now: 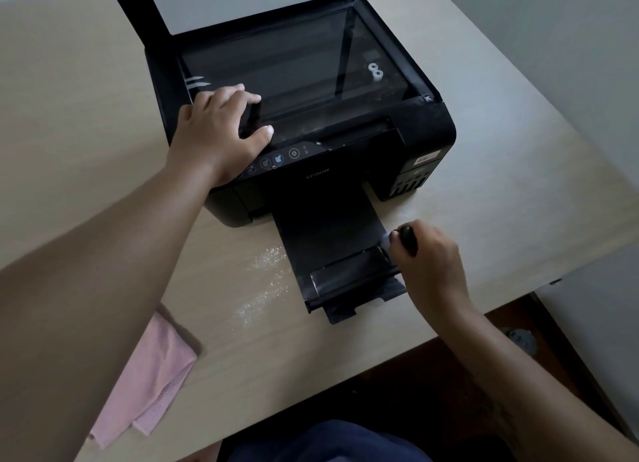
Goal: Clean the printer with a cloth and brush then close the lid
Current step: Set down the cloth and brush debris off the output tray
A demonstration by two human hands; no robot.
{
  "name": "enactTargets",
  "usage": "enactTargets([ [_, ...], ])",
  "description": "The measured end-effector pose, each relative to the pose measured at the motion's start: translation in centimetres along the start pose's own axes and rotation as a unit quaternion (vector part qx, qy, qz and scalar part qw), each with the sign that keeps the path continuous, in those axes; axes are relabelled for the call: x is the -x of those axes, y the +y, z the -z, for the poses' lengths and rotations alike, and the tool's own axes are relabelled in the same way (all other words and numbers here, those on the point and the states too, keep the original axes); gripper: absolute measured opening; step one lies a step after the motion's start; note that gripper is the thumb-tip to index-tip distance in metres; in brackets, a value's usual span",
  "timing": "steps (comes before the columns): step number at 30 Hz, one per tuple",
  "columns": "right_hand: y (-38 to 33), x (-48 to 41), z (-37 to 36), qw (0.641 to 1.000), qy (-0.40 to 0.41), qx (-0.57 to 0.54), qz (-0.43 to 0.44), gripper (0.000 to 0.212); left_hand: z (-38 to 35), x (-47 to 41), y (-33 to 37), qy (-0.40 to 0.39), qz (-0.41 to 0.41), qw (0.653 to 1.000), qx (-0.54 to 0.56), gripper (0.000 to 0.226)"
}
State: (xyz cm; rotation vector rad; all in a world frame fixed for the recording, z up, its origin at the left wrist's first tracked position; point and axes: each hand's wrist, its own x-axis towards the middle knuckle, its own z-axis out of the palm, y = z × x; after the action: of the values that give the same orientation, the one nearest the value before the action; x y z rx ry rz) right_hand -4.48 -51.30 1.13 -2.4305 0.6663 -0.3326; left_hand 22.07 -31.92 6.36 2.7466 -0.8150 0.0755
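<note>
Stage: brushing phase, by my read. Your right hand [432, 264] works at the right edge of the output tray [328, 240].
Right hand: fingers curled tight round the black handle of the brush [408, 240]. The bristles are hidden under the hand, so I can't tell whether they touch the tray.
Left hand: your left hand [214, 133] rests on the front-left corner of the printer [425, 129] with fingers spread and holds nothing. The fingertips reach the near edge of the scanner glass [294, 67] and the thumb lies just above the control buttons. It looks like you're bracing the unit.
Lid: the lid [249, 2] is up, tilted back behind the glass, and not yet closed.
Cloth: the pink cloth [148, 385] lies crumpled on the table [69, 116] at the near-left edge, partly under your left forearm. It is well apart from both hands and neither hand touches it.
Dust: pale dust [266, 275] is scattered on the table just left of the tray, and light specks show along the front strip of the printer top.
Done: can't confirm any part is finished. The glass looks mostly dark and clean, but it's too glary to be sure.
Left: finish brushing the tray, deal with the loose dust, wipe with the cloth if that's still owed, then drop the lid — the last step.
Hands vs printer: both are on it, left at the top corner and right at the tray edge, well apart.
</note>
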Motion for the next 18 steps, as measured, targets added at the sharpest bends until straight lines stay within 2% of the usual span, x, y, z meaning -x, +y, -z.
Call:
enactTargets([
  [2,-0.6,0.2,-0.4,0.997,-0.070,-0.018,-0.004,0.029,0.0,0.0,0.0,0.001,0.000,1.000,0.002,0.055],
  [4,-1.7,0.5,-1.2,0.979,-0.180,-0.077,-0.054,0.029,-0.1,0.0,0.0,0.002,0.000,1.000,0.003,0.056],
  [5,-2.1,0.7,-1.7,0.969,-0.207,-0.112,-0.075,0.025,-0.1,0.0,0.0,0.002,0.000,1.000,0.003,0.056],
  [7,-2.9,1.2,-2.6,0.963,-0.185,-0.167,-0.104,0.014,0.0,0.0,0.0,0.000,0.000,1.000,0.005,0.056],
  [9,-3.3,1.6,-3.2,0.974,-0.130,-0.155,-0.104,0.013,0.0,0.0,0.1,-0.001,0.000,1.000,0.006,0.056],
  [10,-3.5,1.7,-3.6,0.975,-0.131,-0.146,-0.103,0.013,0.1,0.0,0.1,-0.001,0.001,1.000,0.005,0.057],
  [13,-4.2,2.0,-4.2,0.963,-0.197,-0.153,-0.097,0.014,0.1,0.0,0.1,-0.003,0.001,1.000,0.005,0.057],
  [16,-4.1,1.9,-4.2,0.977,-0.128,-0.137,-0.099,0.016,0.1,0.1,0.1,0.000,-0.002,1.000,0.005,0.056],
  [18,-4.1,2.0,-4.2,0.981,-0.121,-0.119,-0.095,0.018,0.1,0.1,0.1,0.001,-0.002,1.000,0.005,0.056],
])
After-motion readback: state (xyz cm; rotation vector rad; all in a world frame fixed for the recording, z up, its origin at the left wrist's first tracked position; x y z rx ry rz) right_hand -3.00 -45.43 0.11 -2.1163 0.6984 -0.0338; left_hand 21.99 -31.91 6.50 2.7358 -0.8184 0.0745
